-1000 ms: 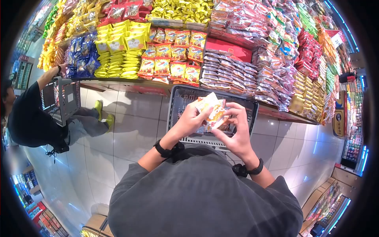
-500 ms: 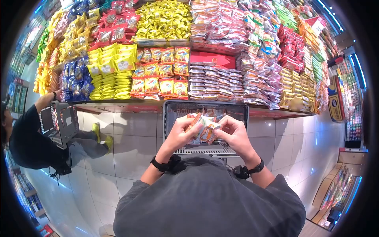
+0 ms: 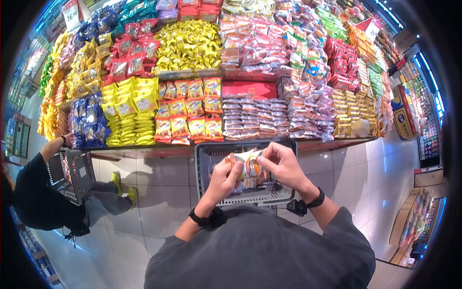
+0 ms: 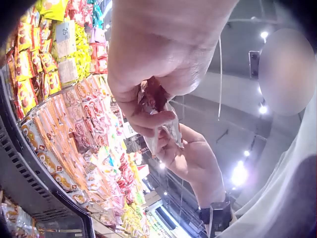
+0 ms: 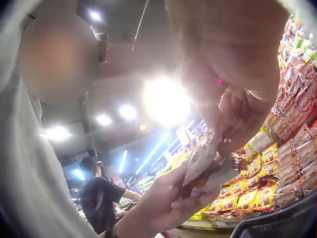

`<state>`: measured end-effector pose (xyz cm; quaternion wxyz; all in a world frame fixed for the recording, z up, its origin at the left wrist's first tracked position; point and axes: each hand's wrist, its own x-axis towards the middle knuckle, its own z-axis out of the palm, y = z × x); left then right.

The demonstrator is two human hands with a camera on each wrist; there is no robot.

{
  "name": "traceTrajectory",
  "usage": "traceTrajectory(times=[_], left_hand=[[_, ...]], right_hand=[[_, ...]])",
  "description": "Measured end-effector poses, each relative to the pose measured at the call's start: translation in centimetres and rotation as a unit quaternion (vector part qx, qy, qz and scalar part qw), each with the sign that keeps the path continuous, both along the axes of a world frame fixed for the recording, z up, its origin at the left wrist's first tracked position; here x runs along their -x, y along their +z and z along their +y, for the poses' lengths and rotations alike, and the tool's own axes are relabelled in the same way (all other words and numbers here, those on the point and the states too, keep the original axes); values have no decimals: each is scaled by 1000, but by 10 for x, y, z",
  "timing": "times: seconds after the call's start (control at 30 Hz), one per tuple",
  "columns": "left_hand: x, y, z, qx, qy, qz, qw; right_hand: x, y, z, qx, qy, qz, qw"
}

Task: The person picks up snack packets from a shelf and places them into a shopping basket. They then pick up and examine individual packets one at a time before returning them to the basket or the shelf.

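Snack packet (image 3: 249, 168) | left hand (image 3: 222, 180) and right hand (image 3: 284, 166) pinch edges | above basket (image 3: 255, 196)

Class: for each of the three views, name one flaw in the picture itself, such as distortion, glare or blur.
Head view: fisheye bends the shelves and darkens the corners. Left wrist view: the left hand looms close and soft. Right wrist view: ceiling light glare washes out the right hand and snack packet.
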<state>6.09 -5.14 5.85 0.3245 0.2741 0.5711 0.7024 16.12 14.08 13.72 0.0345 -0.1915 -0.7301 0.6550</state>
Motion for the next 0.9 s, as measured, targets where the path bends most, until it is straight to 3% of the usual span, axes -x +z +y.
traceTrajectory(times=[0.1,0.23,0.3,0.37,0.43,0.47,0.5,0.57,0.63,0.67,0.73,0.77,0.9], left_hand=[[5,3,2,-11,6,-35,999],[11,0,7,1,41,-11,999],[17,7,10,-4,95,172,980],[18,8,6,20,71,128,989],[18,-1,4,4,64,13,998],[21,-7,-1,33,58,16,998],[23,-10,-5,47,60,25,997],[25,-9,-11,45,54,17,997],[26,-10,-14,41,55,3,998],[27,-11,-15,48,36,4,998],[26,-8,-16,46,16,-15,999],[27,-8,-17,45,21,-16,999],[32,-5,-24,44,16,-36,998]], right_hand=[[9,-1,6,-69,48,-33,996],[21,-3,1,64,20,5,998],[30,12,-9,70,28,-7,997],[32,1,3,91,32,-28,995],[40,-1,28,16,48,-35,998],[51,0,45,-104,7,17,994],[64,0,67,-222,-34,68,972],[92,-3,119,-346,-84,75,931],[120,-15,160,-528,-53,65,845],[134,-30,180,-528,-49,67,845],[157,-72,209,-623,-7,57,780],[166,-88,216,-605,17,15,796],[183,-146,235,-655,116,-33,745]])
